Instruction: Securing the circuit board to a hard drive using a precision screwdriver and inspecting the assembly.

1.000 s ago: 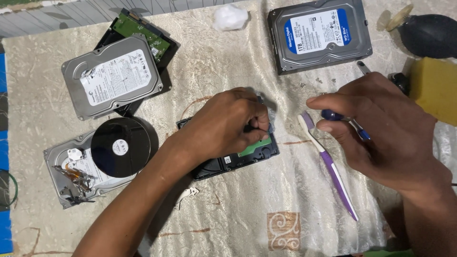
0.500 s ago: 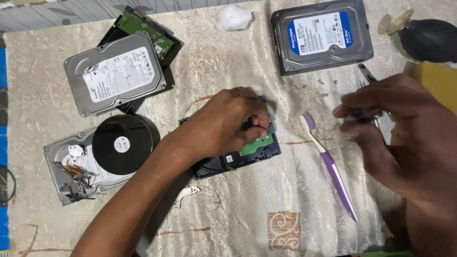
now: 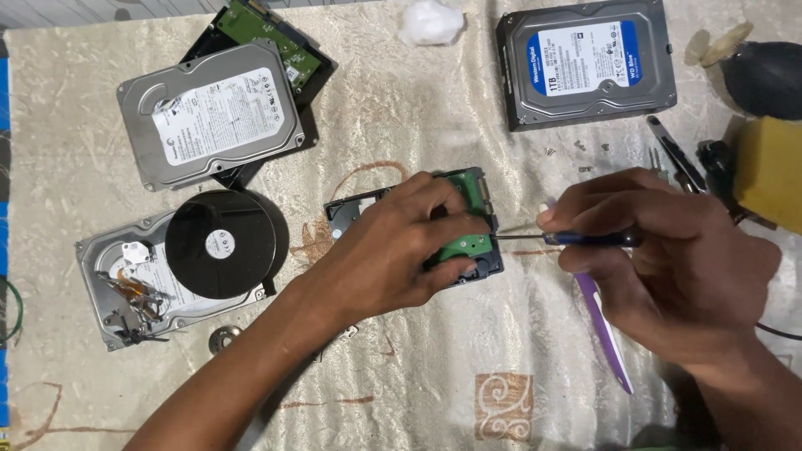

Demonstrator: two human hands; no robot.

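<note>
The left hand [image 3: 401,246] lies flat over a small drive [image 3: 468,242] at the middle of the table [image 3: 418,376], fingers pressed together on top of it, pinning it down; the drive's green board shows past the fingertips, and its dark frame sticks out on the left. The right hand [image 3: 668,259] is clamped around a blue-handled screwdriver [image 3: 568,238], held level, its thin metal tip touching the right edge of the green board. A purple-and-white toothbrush [image 3: 606,334] lies on the cloth under that hand, slanting down to the right.

Upper right, well apart from the hands, sits 1 closed drive [image 3: 585,63] in a grey case with a rectangular label, blue at the edges and white in the middle. A few loose screws [image 3: 576,149] lie just below it. Upper left, a silver drive [image 3: 209,113] bears a large white rectangular label and rests tilted on a dark drive with a green board [image 3: 267,33]. Lower left, an opened drive [image 3: 134,288] shows its arm, with a black disc [image 3: 221,244] carrying a small round white label lying over it. A white cotton wad [image 3: 430,21] is at the top edge. At the far right are a yellow sponge [image 3: 769,171], a black blower [image 3: 764,75] and tweezers [image 3: 672,150].
</note>
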